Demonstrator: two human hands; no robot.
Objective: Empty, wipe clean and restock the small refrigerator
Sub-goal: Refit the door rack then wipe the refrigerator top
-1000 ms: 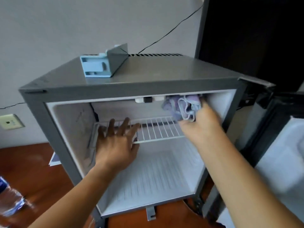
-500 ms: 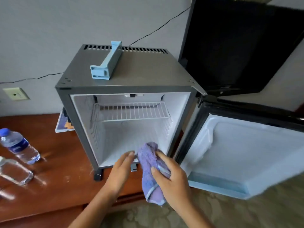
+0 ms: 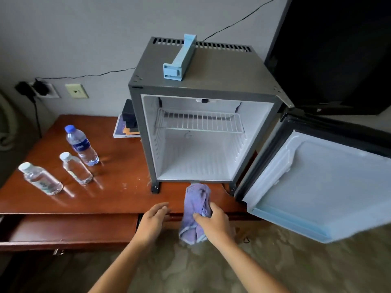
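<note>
**Fridge emptied, cloth in hand, bottles waiting at left**

Head view: fridge [image 3: 203,85] stands on the wooden surface [image 3: 118,197] with its door [image 3: 317,182] swung wide to the right. Only the wire shelf [image 3: 198,122] shows inside. A blue door rack [image 3: 181,58] lies on the fridge top, its long axis running near to far.

Right hand [image 3: 213,222] sits at the near edge, fingers clenched round the purple cloth [image 3: 196,210], which hangs with its long axis near-far, its upper end pointing toward the fridge opening just beyond. Left hand [image 3: 153,219] hovers beside it over the surface edge, fingers relaxed and grasping nothing.

Three bottles stand well to the left: blue-capped bottle [image 3: 81,145] farthest, middle bottle [image 3: 76,169], and near bottle [image 3: 40,178] nearest the left edge. All are upright, though the wide lens tilts them.

Judging by the bare interior, wiping is under way or nearly done. For restocking, the free left hand is nearer the bottles; the door interior lies right of the cloth hand.
</note>
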